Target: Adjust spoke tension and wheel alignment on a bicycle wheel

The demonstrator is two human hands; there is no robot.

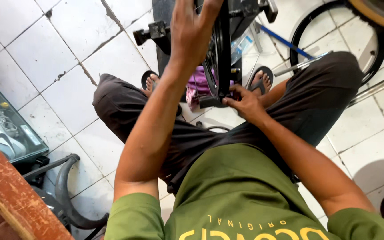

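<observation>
At upper centre, left hand grips the wheel top, right hand pinches its lower rim; spinning could trap fingers.

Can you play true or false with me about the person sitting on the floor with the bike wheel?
1. The left hand is raised up on the top of the black wheel. True.
2. The right hand rests flat on the floor tiles. False: it grips the bottom of the wheel, between the knees.
3. The person wears sandals on both feet. True.
4. The shirt is bright red. False: it is olive green, with yellow lettering.
5. The floor is white tile with some cracked, dirty joints. True.
6. The glass case at the left is full of apples. False: it holds shoes.
</observation>
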